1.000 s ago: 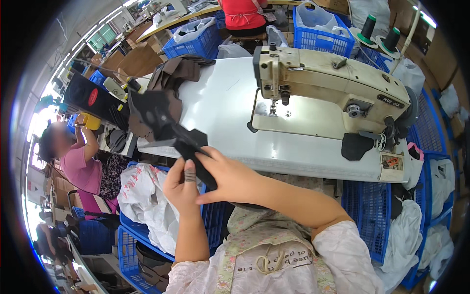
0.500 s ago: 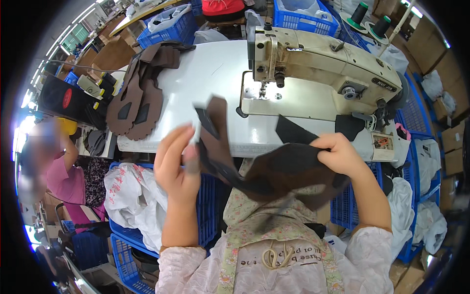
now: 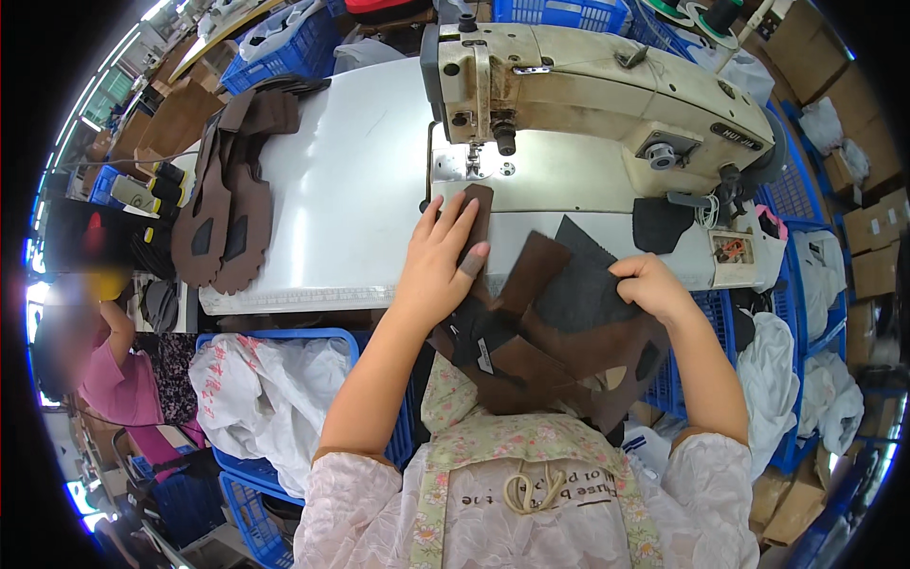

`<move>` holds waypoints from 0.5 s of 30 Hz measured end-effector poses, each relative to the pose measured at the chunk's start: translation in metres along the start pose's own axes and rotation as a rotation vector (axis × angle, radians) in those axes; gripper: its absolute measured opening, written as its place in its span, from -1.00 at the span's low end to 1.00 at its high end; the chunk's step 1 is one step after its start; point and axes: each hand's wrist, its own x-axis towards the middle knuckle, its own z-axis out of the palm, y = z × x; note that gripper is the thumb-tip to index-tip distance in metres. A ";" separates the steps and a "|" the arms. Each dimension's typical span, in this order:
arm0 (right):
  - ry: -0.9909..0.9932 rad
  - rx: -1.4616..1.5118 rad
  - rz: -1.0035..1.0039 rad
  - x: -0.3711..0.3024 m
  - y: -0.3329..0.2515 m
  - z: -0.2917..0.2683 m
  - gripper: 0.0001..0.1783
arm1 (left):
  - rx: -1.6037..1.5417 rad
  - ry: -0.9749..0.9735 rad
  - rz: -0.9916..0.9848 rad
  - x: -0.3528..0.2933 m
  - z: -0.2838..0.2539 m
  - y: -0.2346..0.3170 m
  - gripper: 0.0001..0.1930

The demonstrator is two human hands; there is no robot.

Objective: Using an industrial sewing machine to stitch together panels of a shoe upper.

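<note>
White worktop (image 3: 322, 190) with a brown-and-black workpiece (image 3: 531, 362) hanging at its near edge

Along the worktop's right half a cream sewing machine (image 3: 588, 71) is standing, its needle area pointing toward the middle of the surface. Brown cut pieces (image 3: 251, 213) are lying in an overlapping pile by the left edge, and a black piece (image 3: 662, 226) is lying near the right end, beside the machine's base.

The workpiece is drooping over the near edge in front of a floral apron (image 3: 512, 438), with one brown strip reaching up onto the worktop below the needle. The left hand (image 3: 444, 261) is resting on that strip, its fingers stretching out flat and slightly parted; a grey band is circling its thumb. The right hand (image 3: 649, 284) is pinching a black corner of the workpiece between thumb and forefinger, its other fingers curling in.

Below the near edge, toward the left, a white bag (image 3: 270, 389) is filling a blue crate (image 3: 400, 436). Beyond the left edge a co-worker in pink (image 3: 118, 382) is bending an arm.
</note>
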 end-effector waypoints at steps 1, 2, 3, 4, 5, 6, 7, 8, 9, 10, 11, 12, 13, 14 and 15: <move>0.017 -0.007 -0.020 0.003 -0.003 0.000 -0.61 | 0.056 0.016 0.011 0.005 0.003 -0.001 -0.47; 0.036 -0.014 -0.039 0.004 -0.004 0.001 -0.60 | 0.056 0.011 0.011 0.010 0.009 -0.009 -0.47; 0.033 -0.016 -0.036 0.005 -0.005 0.004 -0.60 | 0.164 -0.014 -0.020 0.014 0.020 -0.021 -0.47; 0.137 -0.179 -0.207 0.005 -0.005 0.008 -0.63 | 0.272 -0.038 -0.046 0.021 0.028 -0.028 -0.48; 0.239 -0.344 -0.378 0.005 -0.006 0.013 -0.66 | 0.270 -0.039 -0.045 0.024 0.035 -0.034 -0.48; 0.410 -0.647 -0.329 -0.007 -0.027 0.022 -0.76 | 0.306 -0.028 -0.041 0.026 0.040 -0.040 -0.48; 0.405 -0.649 -0.326 -0.018 -0.042 0.029 -0.76 | 0.341 -0.018 -0.033 0.027 0.043 -0.042 -0.49; 0.441 -0.734 -0.390 -0.026 -0.053 0.034 -0.81 | 0.338 -0.022 -0.036 0.028 0.042 -0.041 -0.49; 0.477 -0.818 -0.451 -0.029 -0.061 0.040 -0.86 | 0.375 -0.037 -0.037 0.029 0.040 -0.038 -0.49; 0.384 -0.657 -0.426 -0.029 -0.069 0.050 -0.85 | 0.409 -0.055 -0.034 0.030 0.039 -0.035 -0.50; 0.290 -0.495 -0.399 -0.027 -0.075 0.061 -0.83 | 0.404 -0.064 -0.032 0.030 0.038 -0.035 -0.50; 0.281 -0.322 -0.594 -0.010 -0.066 0.072 -0.74 | 0.400 -0.069 -0.032 0.033 0.037 -0.033 -0.50; 0.263 -0.262 -0.633 0.006 -0.068 0.081 -0.63 | 0.399 -0.077 -0.035 0.035 0.036 -0.033 -0.51; 0.293 -0.210 -0.661 0.030 -0.065 0.090 -0.57 | 0.373 -0.069 -0.033 0.035 0.035 -0.033 -0.54; 0.292 -0.207 -0.655 0.046 -0.068 0.095 -0.57 | 0.371 -0.075 -0.034 0.034 0.036 -0.037 -0.54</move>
